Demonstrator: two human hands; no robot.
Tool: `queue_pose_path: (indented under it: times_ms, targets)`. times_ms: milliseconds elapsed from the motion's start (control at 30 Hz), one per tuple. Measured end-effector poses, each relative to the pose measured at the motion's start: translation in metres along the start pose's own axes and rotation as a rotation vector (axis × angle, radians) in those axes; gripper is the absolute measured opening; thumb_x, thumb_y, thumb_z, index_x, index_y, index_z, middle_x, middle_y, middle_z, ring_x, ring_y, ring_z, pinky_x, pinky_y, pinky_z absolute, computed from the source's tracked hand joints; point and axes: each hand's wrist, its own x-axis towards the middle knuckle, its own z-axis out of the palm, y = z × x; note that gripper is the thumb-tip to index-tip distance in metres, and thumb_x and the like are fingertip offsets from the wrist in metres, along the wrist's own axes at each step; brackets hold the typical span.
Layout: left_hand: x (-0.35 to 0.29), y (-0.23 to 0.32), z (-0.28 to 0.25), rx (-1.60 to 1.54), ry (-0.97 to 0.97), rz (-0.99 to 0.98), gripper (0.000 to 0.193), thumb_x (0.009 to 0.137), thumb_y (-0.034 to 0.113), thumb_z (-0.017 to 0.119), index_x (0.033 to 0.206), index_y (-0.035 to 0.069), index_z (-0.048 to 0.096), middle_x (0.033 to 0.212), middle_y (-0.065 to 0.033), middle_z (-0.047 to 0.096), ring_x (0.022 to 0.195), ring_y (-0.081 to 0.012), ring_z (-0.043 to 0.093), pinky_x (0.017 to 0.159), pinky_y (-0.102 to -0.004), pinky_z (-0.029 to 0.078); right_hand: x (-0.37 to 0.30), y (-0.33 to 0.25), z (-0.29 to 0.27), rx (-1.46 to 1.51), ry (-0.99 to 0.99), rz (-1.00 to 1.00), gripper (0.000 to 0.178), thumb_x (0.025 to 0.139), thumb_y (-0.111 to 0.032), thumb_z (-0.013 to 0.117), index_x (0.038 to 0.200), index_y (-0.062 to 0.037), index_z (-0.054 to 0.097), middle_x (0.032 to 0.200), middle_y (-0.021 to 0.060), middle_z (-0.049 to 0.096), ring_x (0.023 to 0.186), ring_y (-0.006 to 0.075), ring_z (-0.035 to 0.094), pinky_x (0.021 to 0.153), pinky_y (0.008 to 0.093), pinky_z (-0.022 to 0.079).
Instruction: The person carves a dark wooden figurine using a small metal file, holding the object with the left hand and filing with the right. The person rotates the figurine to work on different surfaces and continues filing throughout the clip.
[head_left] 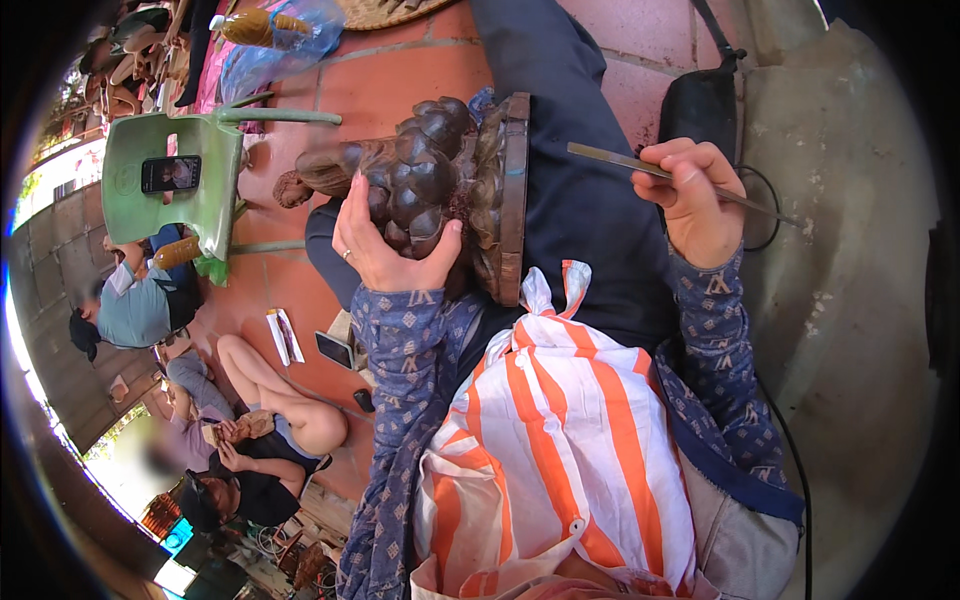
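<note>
Across my dark-trousered lap lies a dark brown wood carving point(420, 175) on its side, with a cluster of rounded lumps and a flat base point(514, 200) turned to the right. My left hand point(385, 240) grips the near side of the rounded lumps, thumb and fingers apart around them. Raised to the right of the base, my right hand point(700, 205) is closed on a thin, flat metal tool point(605, 156). One end of it points left toward the carving, without touching it; whether it is a file or a chisel I cannot tell.
A green plastic chair point(125, 145) with a phone point(170, 174) on it stands at the left. Beyond it are a bottle point(262, 27) and a clear plastic bag point(300, 45). A black bag point(700, 110) lies at the far right. Other people point(135, 300) sit at the left, one holding a carved piece point(240, 427).
</note>
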Motion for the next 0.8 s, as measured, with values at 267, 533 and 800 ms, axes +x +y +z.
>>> queue_pose_path:
  times_ms: [267,533,800]
  targets:
    - [-0.004,-0.027,-0.016,-0.278,-0.094,0.018,0.1,0.053,0.029,0.089,0.138,0.0,0.044,0.135,-0.0187,0.05,0.126,-0.0334,0.045,0.106,-0.042,0.035,0.001,0.002,0.004,-0.077,-0.105,-0.031,0.012,0.094,-0.005,0.057,0.097,0.0059,0.06,0.104,0.0181,0.064,0.088,0.0251,0.07,0.08,0.0342,0.059]
    - [-0.018,-0.05,-0.005,-0.533,-0.129,-0.104,0.113,0.054,0.029,0.091,0.146,-0.001,0.032,0.146,-0.019,0.037,0.131,-0.0318,0.041,0.109,-0.0421,0.034,0.007,0.0,0.013,-0.051,-0.212,-0.031,0.016,0.094,-0.009,0.055,0.099,0.0054,0.057,0.104,0.0169,0.063,0.083,0.0223,0.068,0.076,0.0325,0.059]
    - [-0.033,-0.043,0.015,-0.866,-0.13,-0.295,0.141,0.052,0.03,0.094,0.153,0.001,0.0,0.153,-0.02,0.019,0.14,-0.032,0.029,0.114,-0.0433,0.028,0.015,-0.024,0.067,-0.463,-0.29,0.098,0.02,0.096,-0.007,0.053,0.106,0.0074,0.062,0.102,0.0172,0.068,0.084,0.0199,0.069,0.074,0.0286,0.057]
